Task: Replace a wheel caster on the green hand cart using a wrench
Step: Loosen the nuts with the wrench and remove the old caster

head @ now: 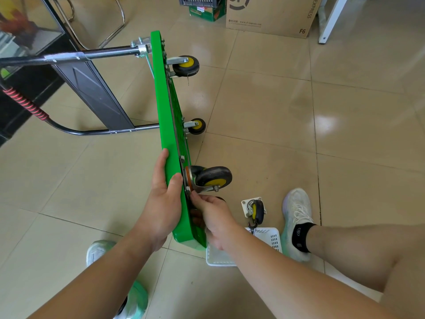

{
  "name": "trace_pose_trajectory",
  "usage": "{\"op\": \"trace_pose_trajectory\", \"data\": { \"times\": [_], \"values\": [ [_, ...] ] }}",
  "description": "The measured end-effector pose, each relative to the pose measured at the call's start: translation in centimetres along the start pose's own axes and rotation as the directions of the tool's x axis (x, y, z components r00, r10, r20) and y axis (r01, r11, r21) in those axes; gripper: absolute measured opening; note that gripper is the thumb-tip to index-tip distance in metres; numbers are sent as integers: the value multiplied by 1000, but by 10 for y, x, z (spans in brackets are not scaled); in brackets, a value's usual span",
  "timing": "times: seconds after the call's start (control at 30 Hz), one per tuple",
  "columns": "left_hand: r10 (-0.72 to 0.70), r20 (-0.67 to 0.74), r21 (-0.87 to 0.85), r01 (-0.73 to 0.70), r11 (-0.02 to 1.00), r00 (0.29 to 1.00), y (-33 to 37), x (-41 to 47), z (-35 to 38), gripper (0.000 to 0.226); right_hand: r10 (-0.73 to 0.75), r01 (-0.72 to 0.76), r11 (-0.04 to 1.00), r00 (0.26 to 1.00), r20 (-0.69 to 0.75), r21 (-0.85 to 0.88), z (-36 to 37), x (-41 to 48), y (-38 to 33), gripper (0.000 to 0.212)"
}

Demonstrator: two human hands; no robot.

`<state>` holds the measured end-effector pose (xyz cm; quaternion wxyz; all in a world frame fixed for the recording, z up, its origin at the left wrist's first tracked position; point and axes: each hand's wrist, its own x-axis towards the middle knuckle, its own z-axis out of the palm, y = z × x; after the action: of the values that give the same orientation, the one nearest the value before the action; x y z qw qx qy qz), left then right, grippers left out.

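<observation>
The hand cart (169,125) is stood on its long edge on the floor (345,111), its deck upright and running from near to far. Its handle (69,57) is laid out to the left. Three casters are carried on the deck's right face: the far caster (185,65), the middle caster (196,125) and the nearest caster (213,178). The deck's near end is gripped from the left by the left hand (161,203). The base of the nearest caster is pinched by the right hand (213,217). A loose caster (255,209) is laid on the floor right of the near end, just behind a basket (269,236). A cardboard box (271,14) is set far behind.
</observation>
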<state>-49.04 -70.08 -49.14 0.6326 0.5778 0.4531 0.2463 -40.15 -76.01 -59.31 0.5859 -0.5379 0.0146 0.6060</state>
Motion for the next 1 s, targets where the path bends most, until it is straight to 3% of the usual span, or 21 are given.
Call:
{"op": "trace_pose_trajectory", "data": {
  "times": [0.07, 0.2, 0.3, 0.4, 0.53, 0.67, 0.8, 0.9, 1.0],
  "values": [
    [0, 0, -2, 0, 1000, 1000, 0, 0, 0, 53, -13, 12, 999, 1000, -19, -41, 1, 0, 1, 31],
    [-2, -1, 4, 2, 1000, 1000, -1, 1, -1, 54, -45, 45, 999, 999, 15, -4, 0, -4, -4, 6],
    [-2, 5, 5, 2, 1000, 1000, -3, 1, -2, 54, -13, 12, 999, 999, 39, 35, -3, -7, -6, 17],
    [1, 9, 5, -1, 1000, 1000, -4, 2, -3, 55, -35, 35, 997, 999, -6, -66, -3, -5, -2, 26],
    [7, 12, 7, -7, 1000, 1000, -5, 4, -4, 53, -54, 56, 997, 998, 42, -54, -7, -4, -4, 9],
    [16, 14, 10, -16, 1000, 1000, -7, 4, -4, 54, -45, 48, 995, 998, 39, -87, -7, -4, -6, 23],
    [9, 14, 3, -9, 1000, 1000, -9, 5, -4, 55, -70, 76, 992, 996, 63, -101, -8, -5, -7, 6],
    [10, 27, -2, -10, 1000, 1000, -9, 5, -5, 54, -29, 32, 999, 995, 96, -31, -8, -9, -10, 6],
    [5, 22, -4, -5, 1000, 1000, -8, 5, -4, 55, -43, 50, 992, 997, 63, -116, -6, -8, -7, 15]
  ]
}}
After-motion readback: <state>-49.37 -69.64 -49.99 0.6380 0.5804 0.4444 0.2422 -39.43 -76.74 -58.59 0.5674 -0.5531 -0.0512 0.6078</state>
